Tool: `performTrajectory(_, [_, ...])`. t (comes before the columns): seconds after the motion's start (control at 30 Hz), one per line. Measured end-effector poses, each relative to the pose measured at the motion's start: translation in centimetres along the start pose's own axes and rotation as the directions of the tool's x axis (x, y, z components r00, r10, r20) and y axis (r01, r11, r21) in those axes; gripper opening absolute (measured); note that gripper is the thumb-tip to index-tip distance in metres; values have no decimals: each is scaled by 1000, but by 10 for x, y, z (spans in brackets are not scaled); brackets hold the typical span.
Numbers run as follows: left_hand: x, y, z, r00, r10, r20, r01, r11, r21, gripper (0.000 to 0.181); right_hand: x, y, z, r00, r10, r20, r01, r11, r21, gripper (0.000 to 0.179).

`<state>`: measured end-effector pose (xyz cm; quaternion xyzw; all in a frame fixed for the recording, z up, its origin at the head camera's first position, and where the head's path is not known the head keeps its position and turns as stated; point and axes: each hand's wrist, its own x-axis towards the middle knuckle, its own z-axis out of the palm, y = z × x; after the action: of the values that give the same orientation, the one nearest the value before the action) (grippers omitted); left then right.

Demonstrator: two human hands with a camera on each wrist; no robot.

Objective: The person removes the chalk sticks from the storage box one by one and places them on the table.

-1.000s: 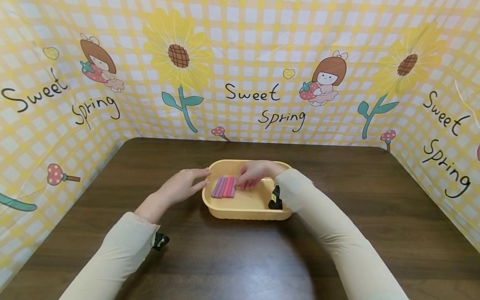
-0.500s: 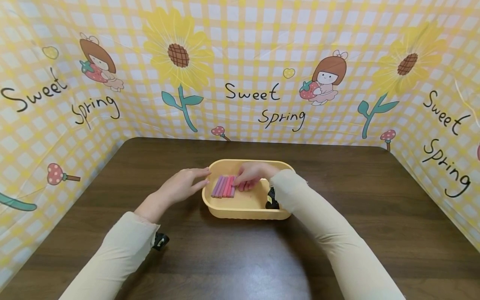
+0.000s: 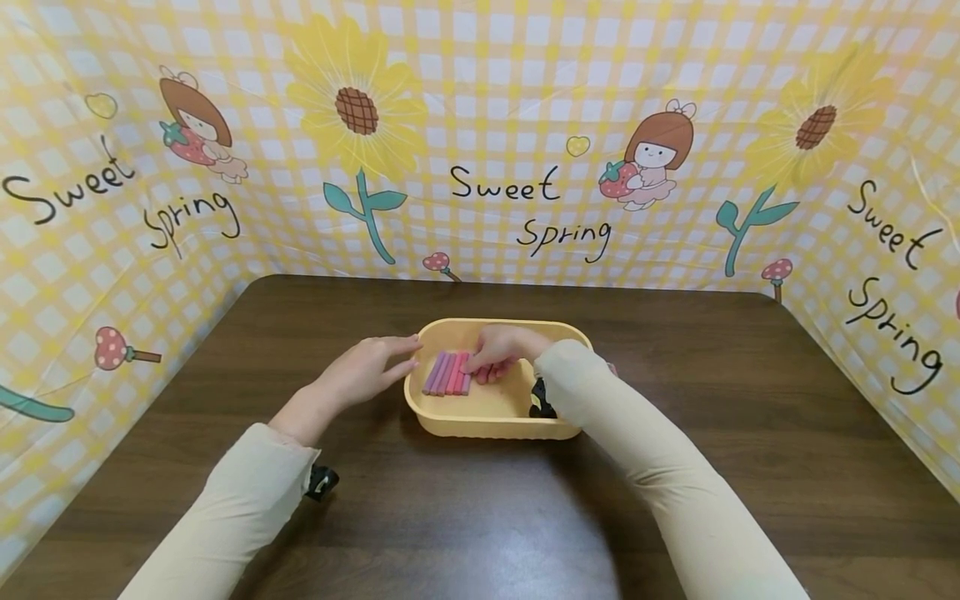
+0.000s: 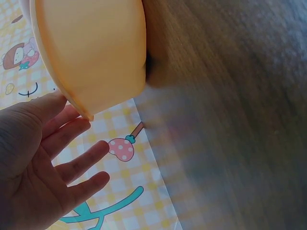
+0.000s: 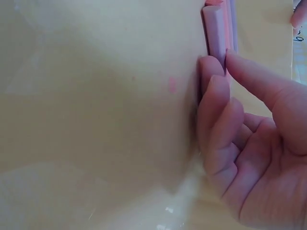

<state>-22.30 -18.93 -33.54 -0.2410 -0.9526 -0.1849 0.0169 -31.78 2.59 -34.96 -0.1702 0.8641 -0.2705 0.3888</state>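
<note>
Several pink and purple sticks [image 3: 442, 373] lie side by side at the left of a yellow oval tub [image 3: 491, 428]. Whether they are chalk or clay I cannot tell. My right hand [image 3: 506, 350] reaches into the tub; its thumb and forefinger pinch the pale purple stick [image 5: 215, 31] at the right end of the row, while the other fingers curl below. My left hand [image 3: 362, 371] is at the tub's left end. In the left wrist view its thumb and first fingers touch the tub's rim [image 4: 44, 60], and the other fingers are spread.
The tub stands on a dark brown wooden table [image 3: 450, 525]. Behind and beside the table hangs a yellow checked cloth [image 3: 487, 108] with flowers and lettering. A small pink mark [image 5: 172, 85] shows on the tub floor. Both sleeves carry a black wrist device [image 3: 321, 483].
My right hand has moved slightly left and its thumb and forefinger have come onto the end stick of the row. The left hand and the tub have stayed in place.
</note>
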Motion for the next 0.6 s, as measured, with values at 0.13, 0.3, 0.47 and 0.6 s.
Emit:
performTrajectory(0.13, [0, 0, -1, 1000, 5, -1, -5, 1000, 1, 41, 0, 1, -1, 1000, -4, 10, 4, 1000, 2, 28])
performTrajectory(0.3, [-1, 1, -1, 1000, 17, -11, -17, 1000, 4, 41, 0, 1, -1, 999, -16, 28, 15, 999, 44, 26])
performTrajectory(0.47, [-1, 1, -1, 1000, 24, -16, -24, 1000, 5, 41, 0, 0, -2, 999, -14, 51, 10, 997, 73, 25])
performTrajectory(0.6, [-2, 1, -1, 1000, 23, -15, -23, 1000, 6, 41, -2, 1, -5, 997, -20, 72, 13, 996, 89, 24])
